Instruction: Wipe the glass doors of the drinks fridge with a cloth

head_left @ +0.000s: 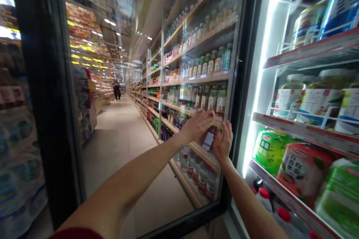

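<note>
My left hand (199, 125) reaches out in front of the glass door (134, 179), its fingers stretched out towards the right and slightly blurred. Close beside it, my right hand (223, 142) is raised with its fingers pointing up and apart, near the door's dark frame (238, 67). A small white and red label (208, 140) shows between the two hands. Whether it is stuck to the glass or lies behind it, I cannot tell. Neither hand visibly grips anything. It is unclear whether the fingertips touch the glass.
Lit cooler shelves (305, 129) on the right hold large jars, cans and a green drink pack (266, 149). Through the glass, long shelves of bottles (207, 63) line an aisle (117, 138). A person (117, 90) is far down it. Stacked goods (22, 157) stand left.
</note>
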A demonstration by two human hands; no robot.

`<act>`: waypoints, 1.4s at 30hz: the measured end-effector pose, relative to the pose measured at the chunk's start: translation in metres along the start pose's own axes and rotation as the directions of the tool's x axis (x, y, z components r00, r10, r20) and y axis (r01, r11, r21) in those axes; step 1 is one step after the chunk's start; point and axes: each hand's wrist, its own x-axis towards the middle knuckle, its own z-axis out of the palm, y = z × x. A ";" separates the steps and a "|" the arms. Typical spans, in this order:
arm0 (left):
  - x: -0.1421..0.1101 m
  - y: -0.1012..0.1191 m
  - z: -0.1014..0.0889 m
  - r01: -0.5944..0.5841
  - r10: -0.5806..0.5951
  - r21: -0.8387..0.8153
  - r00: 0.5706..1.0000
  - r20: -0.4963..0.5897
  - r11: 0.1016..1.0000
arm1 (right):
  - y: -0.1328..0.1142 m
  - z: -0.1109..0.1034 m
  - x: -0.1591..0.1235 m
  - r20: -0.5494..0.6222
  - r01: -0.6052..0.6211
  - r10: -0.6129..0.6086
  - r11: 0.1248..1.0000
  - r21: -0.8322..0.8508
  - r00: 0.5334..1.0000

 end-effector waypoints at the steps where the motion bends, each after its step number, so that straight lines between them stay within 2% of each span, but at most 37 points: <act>1: -0.009 0.012 0.004 -0.134 0.135 -0.030 0.990 0.042 0.991 | 0.002 -0.002 -0.004 0.010 -0.003 0.003 1.000 -0.004 1.000; 2: -0.016 0.019 0.006 -0.227 0.231 -0.054 0.970 0.073 0.972 | 0.004 -0.004 -0.007 0.015 -0.009 0.009 1.000 -0.006 1.000; 3: -0.019 0.019 0.005 -0.229 0.233 -0.055 0.969 0.079 0.972 | 0.005 -0.006 -0.009 0.015 -0.014 0.014 1.000 -0.006 1.000; 5: -0.015 0.002 -0.003 -0.072 0.072 -0.004 0.996 0.046 0.997 | 0.008 -0.007 -0.010 0.009 -0.019 0.019 1.000 0.001 1.000; 6: -0.009 -0.011 -0.009 0.064 -0.064 0.027 0.998 0.002 0.998 | 0.008 -0.006 -0.009 0.006 -0.018 0.018 1.000 0.005 1.000; 7: -0.003 -0.022 -0.014 0.198 -0.196 0.049 0.980 -0.038 0.979 | 0.007 -0.005 -0.009 0.005 -0.013 0.013 1.000 0.011 1.000; 8: 0.000 -0.029 -0.017 0.278 -0.274 0.057 0.960 -0.064 0.959 | 0.006 -0.004 -0.009 0.005 -0.007 0.007 1.000 0.016 1.000; 9: -0.001 -0.031 -0.019 0.276 -0.273 0.057 0.960 -0.062 0.959 | 0.004 -0.002 -0.010 0.008 0.002 -0.002 1.000 0.023 1.000; 10: -0.007 -0.027 -0.018 0.225 -0.223 0.050 0.974 -0.042 0.973 | 0.001 0.000 -0.011 0.012 0.010 -0.011 0.999 0.031 1.000; 12: -0.029 -0.010 -0.015 -0.014 0.014 0.012 0.999 0.039 1.000 | -0.005 0.004 -0.016 0.025 0.025 -0.027 0.999 0.041 0.999; 14: -0.052 0.004 -0.015 -0.222 0.224 -0.030 0.970 0.091 0.974 | -0.013 0.009 -0.022 0.054 0.043 -0.045 0.998 0.037 0.998; 15: -0.060 0.004 -0.018 -0.226 0.228 -0.026 0.969 0.098 0.974 | -0.017 0.011 -0.024 0.069 0.054 -0.056 0.998 0.030 0.996; 16: -0.065 0.001 -0.024 -0.162 0.161 0.001 0.982 0.095 0.987 | -0.020 0.014 -0.026 0.081 0.064 -0.066 0.998 0.022 0.995; 17: -0.068 -0.006 -0.030 -0.052 0.049 0.041 0.996 0.074 0.998 | -0.024 0.017 -0.028 0.090 0.078 -0.079 0.997 0.015 0.993; 19: -0.070 -0.019 -0.041 0.176 -0.178 0.109 0.984 0.005 0.978 | -0.032 0.023 -0.030 0.091 0.118 -0.118 0.993 0.012 0.989; 20: -0.073 -0.021 -0.045 0.225 -0.225 0.120 0.974 -0.019 0.967 | -0.036 0.026 -0.030 0.089 0.138 -0.139 0.990 0.012 0.986; 21: -0.079 -0.021 -0.048 0.207 -0.207 0.115 0.978 -0.013 0.971 | -0.040 0.028 -0.031 0.086 0.156 -0.156 0.988 0.013 0.984; 23: -0.096 -0.011 -0.050 0.012 -0.015 0.057 0.998 0.061 0.998 | -0.047 0.033 -0.033 0.094 0.191 -0.191 0.982 0.013 0.977; 24: -0.106 -0.006 -0.051 -0.113 0.111 0.011 0.986 0.123 0.993 | -0.050 0.035 -0.034 0.106 0.207 -0.207 0.978 0.012 0.973; 25: -0.115 -0.003 -0.053 -0.185 0.186 -0.022 0.969 0.160 0.983 | -0.053 0.037 -0.036 0.119 0.223 -0.223 0.975 0.009 0.968; 26: -0.122 -0.003 -0.056 -0.188 0.190 -0.028 0.964 0.184 0.982 | -0.055 0.038 -0.038 0.129 0.240 -0.239 0.971 0.007 0.962; 27: -0.125 -0.007 -0.060 -0.129 0.128 -0.006 0.975 0.181 0.992 | -0.057 0.040 -0.040 0.138 0.255 -0.253 0.967 0.002 0.958; 29: -0.127 -0.018 -0.068 0.107 -0.115 0.079 0.988 0.102 0.991 | -0.060 0.043 -0.044 0.144 0.269 -0.264 0.963 -0.014 0.954; 30: -0.128 -0.022 -0.071 0.213 -0.220 0.112 0.974 0.047 0.971 | -0.061 0.044 -0.046 0.143 0.271 -0.265 0.962 -0.022 0.953; 31: -0.130 -0.024 -0.072 0.262 -0.266 0.126 0.964 0.022 0.957 | -0.063 0.045 -0.048 0.146 0.277 -0.271 0.960 -0.026 0.952; 32: -0.134 -0.023 -0.072 0.249 -0.254 0.125 0.967 0.023 0.960 | -0.064 0.046 -0.049 0.152 0.289 -0.282 0.957 -0.028 0.947; 34: -0.146 -0.013 -0.071 0.063 -0.070 0.076 0.993 0.096 0.995 | -0.068 0.049 -0.053 0.174 0.327 -0.319 0.945 -0.022 0.932; 36: -0.160 -0.006 -0.072 -0.118 0.115 0.012 0.981 0.159 0.993 | -0.070 0.051 -0.057 0.202 0.363 -0.352 0.932 -0.014 0.914; 37: -0.165 -0.008 -0.075 -0.129 0.126 0.006 0.977 0.172 0.992 | -0.071 0.052 -0.060 0.211 0.372 -0.361 0.928 -0.011 0.908; 38: -0.167 -0.013 -0.079 -0.077 0.071 0.028 0.984 0.162 0.997 | -0.073 0.054 -0.062 0.214 0.373 -0.362 0.928 -0.011 0.907; 40: -0.168 -0.028 -0.089 0.162 -0.172 0.124 0.983 0.071 0.979 | -0.075 0.057 -0.065 0.208 0.366 -0.355 0.931 -0.015 0.912; 42: -0.169 -0.037 -0.097 0.356 -0.349 0.184 0.934 -0.069 0.916 | -0.080 0.060 -0.068 0.200 0.369 -0.359 0.930 -0.014 0.912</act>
